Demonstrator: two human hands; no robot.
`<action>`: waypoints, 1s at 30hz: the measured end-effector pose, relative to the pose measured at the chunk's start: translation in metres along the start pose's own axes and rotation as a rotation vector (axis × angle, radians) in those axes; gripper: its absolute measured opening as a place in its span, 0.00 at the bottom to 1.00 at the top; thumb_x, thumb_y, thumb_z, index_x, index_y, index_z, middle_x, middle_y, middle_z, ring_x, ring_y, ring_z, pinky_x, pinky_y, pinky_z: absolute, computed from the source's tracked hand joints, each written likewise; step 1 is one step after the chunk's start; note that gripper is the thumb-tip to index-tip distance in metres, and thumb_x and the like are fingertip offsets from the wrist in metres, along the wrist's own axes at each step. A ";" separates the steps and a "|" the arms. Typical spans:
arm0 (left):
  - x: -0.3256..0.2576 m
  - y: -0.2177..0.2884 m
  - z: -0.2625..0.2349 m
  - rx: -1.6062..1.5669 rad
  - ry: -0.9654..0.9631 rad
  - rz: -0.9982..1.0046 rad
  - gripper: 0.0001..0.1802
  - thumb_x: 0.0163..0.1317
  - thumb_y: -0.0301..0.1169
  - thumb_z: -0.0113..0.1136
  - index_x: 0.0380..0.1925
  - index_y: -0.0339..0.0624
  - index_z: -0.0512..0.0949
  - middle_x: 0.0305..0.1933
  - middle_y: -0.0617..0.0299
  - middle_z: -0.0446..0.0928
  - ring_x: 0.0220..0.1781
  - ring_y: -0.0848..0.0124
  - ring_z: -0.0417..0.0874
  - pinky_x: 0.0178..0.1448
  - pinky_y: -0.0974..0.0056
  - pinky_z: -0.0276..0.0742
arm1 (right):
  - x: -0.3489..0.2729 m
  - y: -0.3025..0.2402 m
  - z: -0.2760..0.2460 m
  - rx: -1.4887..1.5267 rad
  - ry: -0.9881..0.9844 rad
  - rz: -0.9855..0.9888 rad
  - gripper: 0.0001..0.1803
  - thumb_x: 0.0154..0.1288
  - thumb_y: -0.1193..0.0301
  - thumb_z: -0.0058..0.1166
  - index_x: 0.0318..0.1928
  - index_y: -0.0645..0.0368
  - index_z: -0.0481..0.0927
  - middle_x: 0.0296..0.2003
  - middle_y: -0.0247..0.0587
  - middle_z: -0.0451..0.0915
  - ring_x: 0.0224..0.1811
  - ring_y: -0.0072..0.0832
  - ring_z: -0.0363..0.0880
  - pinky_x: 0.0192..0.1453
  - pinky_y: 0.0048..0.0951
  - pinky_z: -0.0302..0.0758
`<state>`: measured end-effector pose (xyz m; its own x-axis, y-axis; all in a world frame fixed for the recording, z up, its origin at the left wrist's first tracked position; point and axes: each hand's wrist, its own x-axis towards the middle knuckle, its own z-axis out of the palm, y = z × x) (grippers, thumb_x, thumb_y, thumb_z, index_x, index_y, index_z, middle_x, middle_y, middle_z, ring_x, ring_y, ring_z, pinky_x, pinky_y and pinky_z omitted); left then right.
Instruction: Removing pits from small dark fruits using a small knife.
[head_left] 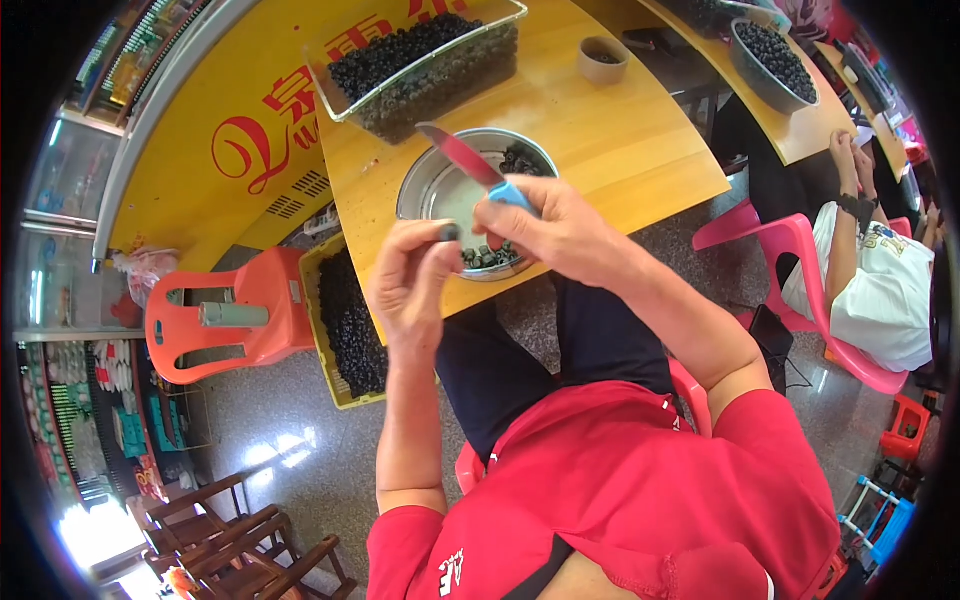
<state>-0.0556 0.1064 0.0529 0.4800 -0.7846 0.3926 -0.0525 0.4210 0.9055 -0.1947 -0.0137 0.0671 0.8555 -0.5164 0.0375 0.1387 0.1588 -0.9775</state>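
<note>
Above a metal bowl [411,180] on the worktop [645,130], the left hand [410,280] pinches a small dark piece [449,232], while the right hand [548,220] wraps round a blue-handled knife [470,158]. The hands partly hide the bowl; beyond it stand a clear bin [432,65] of dark pieces [400,52] and a cup [602,73].

A wide passage is left over the yellow wooden desk [640,150] to the right of the round silver metal bowl [425,185], bounded farther back by a small round beige cup [602,72]. Far-left access is blocked by a clear rectangular plastic tub [432,65]. Over the bowl, entry is obstructed by a red-bladed, blue-handled knife [470,158], the left hand [408,290] and the right hand [560,220].
</note>
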 end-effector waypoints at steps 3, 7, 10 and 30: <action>-0.003 0.005 -0.035 0.101 0.232 -0.015 0.07 0.62 0.19 0.58 0.40 0.34 0.75 0.33 0.61 0.76 0.31 0.77 0.76 0.38 0.74 0.73 | 0.001 0.005 -0.024 -0.038 0.146 -0.104 0.11 0.69 0.62 0.53 0.42 0.56 0.79 0.27 0.25 0.75 0.21 0.08 0.62 0.22 0.12 0.57; -0.025 -0.030 -0.130 0.293 0.422 -0.125 0.09 0.60 0.24 0.63 0.39 0.36 0.75 0.32 0.65 0.76 0.29 0.80 0.73 0.34 0.76 0.67 | 0.003 0.028 -0.081 -0.068 0.552 -0.097 0.08 0.66 0.66 0.57 0.35 0.56 0.75 0.19 0.21 0.67 0.16 0.07 0.59 0.18 0.14 0.53; -0.063 -0.064 -0.202 0.557 0.462 -0.343 0.11 0.60 0.25 0.63 0.42 0.36 0.75 0.36 0.63 0.78 0.32 0.78 0.76 0.39 0.73 0.72 | 0.000 0.053 -0.113 -0.075 0.763 -0.121 0.08 0.65 0.67 0.58 0.33 0.55 0.73 0.18 0.19 0.63 0.15 0.07 0.56 0.17 0.14 0.51; 0.070 -0.057 0.001 1.118 -0.995 0.082 0.07 0.57 0.28 0.57 0.36 0.39 0.77 0.35 0.52 0.77 0.40 0.52 0.79 0.44 0.53 0.73 | -0.014 0.085 -0.130 -0.126 0.686 -0.146 0.06 0.69 0.69 0.53 0.38 0.58 0.76 0.23 0.22 0.71 0.17 0.06 0.57 0.18 0.13 0.52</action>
<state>-0.0201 0.0267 0.0291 -0.3096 -0.9506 -0.0230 -0.8938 0.2826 0.3481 -0.2594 -0.1021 -0.0437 0.3201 -0.9447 0.0716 0.1343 -0.0296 -0.9905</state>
